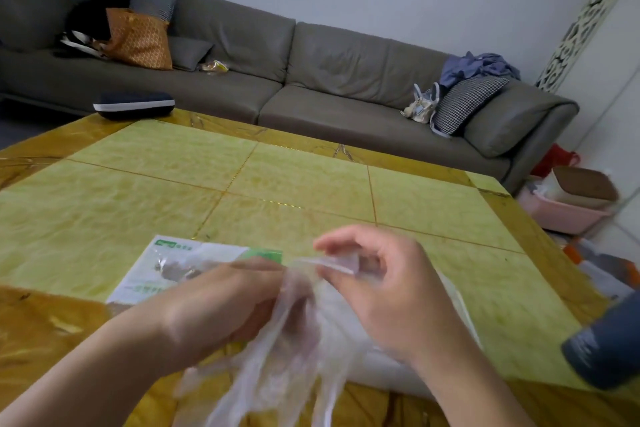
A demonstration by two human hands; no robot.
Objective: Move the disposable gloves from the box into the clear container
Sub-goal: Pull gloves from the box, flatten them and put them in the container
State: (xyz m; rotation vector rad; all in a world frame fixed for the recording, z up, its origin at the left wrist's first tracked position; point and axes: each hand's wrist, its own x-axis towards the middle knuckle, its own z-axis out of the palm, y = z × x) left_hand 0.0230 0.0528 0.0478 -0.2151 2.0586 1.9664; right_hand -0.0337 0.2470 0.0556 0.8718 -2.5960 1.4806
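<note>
The box (194, 270) lies flat, half hidden behind the left hand (221, 305). Both hands' fingers pinch blurred clear gloves (294, 340) near the bench (311, 177) front edge; the right hand (391, 295) hides a pale container (391, 371). Far bench is open.

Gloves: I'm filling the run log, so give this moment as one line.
left hand holds gloves | right hand pinches gloves | box on table | container: partly hidden

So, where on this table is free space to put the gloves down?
The wide yellow-green tiles of the table are bare, between the glove box and the dark case at the far edge. It is crowded near the front: both hands, left and right, the gloves, and a dark object at right.
</note>
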